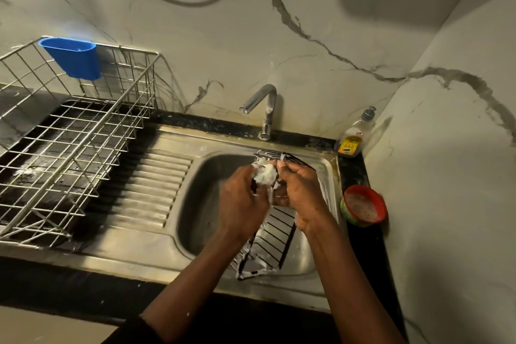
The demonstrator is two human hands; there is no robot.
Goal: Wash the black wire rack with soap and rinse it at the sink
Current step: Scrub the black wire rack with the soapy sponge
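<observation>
The black wire rack (272, 243) stands tilted over the steel sink basin (201, 204), its near end streaked with white foam. My left hand (241, 204) grips a soapy whitish scrubber (264, 175) and presses it against the rack's upper part. My right hand (300, 195) curls round the rack's wires just right of the scrubber and holds the rack up. The rack's far end (282, 156) pokes out above both hands. The faucet (261, 109) stands behind the basin with no water running from it.
A steel dish basket (69, 148) with a blue plastic cup (74, 57) fills the left counter beside the ribbed drainboard (150, 190). A dish soap bottle (353, 137) stands in the back right corner. A red and green bowl (363, 205) of soapy liquid sits right of the sink.
</observation>
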